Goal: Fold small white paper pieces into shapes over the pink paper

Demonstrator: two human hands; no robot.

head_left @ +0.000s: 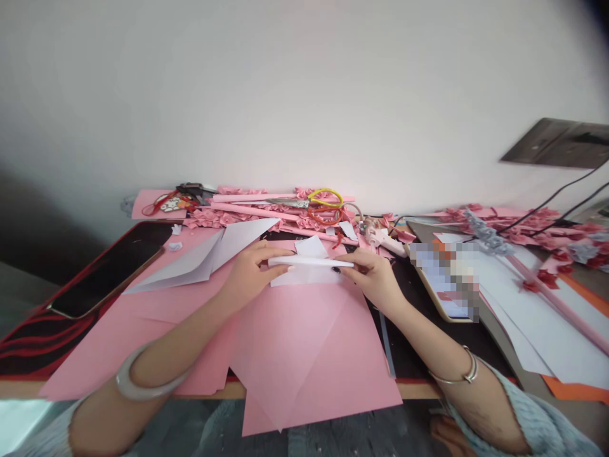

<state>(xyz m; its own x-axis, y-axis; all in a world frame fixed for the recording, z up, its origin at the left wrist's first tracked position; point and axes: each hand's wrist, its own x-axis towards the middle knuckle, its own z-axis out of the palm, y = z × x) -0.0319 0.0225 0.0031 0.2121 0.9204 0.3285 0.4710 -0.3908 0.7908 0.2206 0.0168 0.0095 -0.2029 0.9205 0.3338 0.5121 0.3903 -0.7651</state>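
Note:
Between my two hands is a white paper (311, 261), its upper part folded or rolled into a narrow strip and a flat part hanging below. My left hand (254, 270) pinches its left end between thumb and fingers. At the other end, my right hand (373, 276) grips it the same way. Pink paper sheets (309, 362) lie overlapping beneath, jutting past the table's front edge. A small white paper piece (311, 246) shows just behind the strip. Beside my left hand rests a creased white sheet (190, 260).
Scissors with yellow handles (326, 198) lie on pink paper flower stems (266, 211) along the wall. A dark phone (111, 270) is at left, a lit phone (442, 282) at right. A pale pink glue gun (385, 240) sits behind my right hand. White sheets (528, 324) lie far right.

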